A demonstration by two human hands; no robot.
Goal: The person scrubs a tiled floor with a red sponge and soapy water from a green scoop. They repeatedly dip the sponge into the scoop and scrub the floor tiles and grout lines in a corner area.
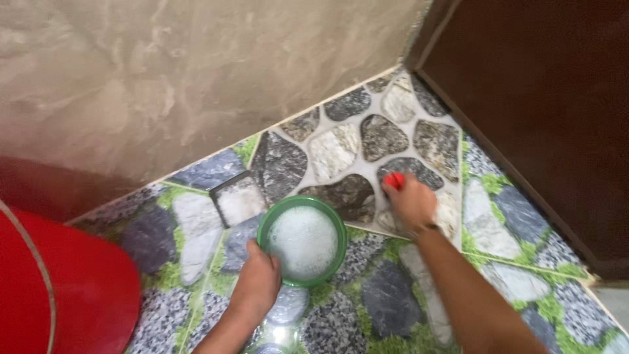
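a round green plastic bowl [302, 240], full of white, frothy suds, sits on the floor just below the middle of the frame. the left hand [257, 278] comes up from the bottom edge and curls over the bowl's left rim, fingers closed on it and the thumb on the upper side. the right hand [411, 200], right of centre, is closed around a small red scrubber [394, 179] (only its rounded red tip shows past the fingers) and presses it down on the floor; the forearm runs off toward the lower right, wrist bent, with a thin band at the wrist. the floor tile [393, 301] is glossy and printed with rounded grey, white and brown pebbles, some set among green grass, others in pale grout. a small square drain cover [237, 199] lies just upper left of the bowl. a rough, mottled beige wall [196, 78] fills the upper left, a dark brown door [544, 111] the upper right, and a smooth red tub [59, 288] the lower left corner.
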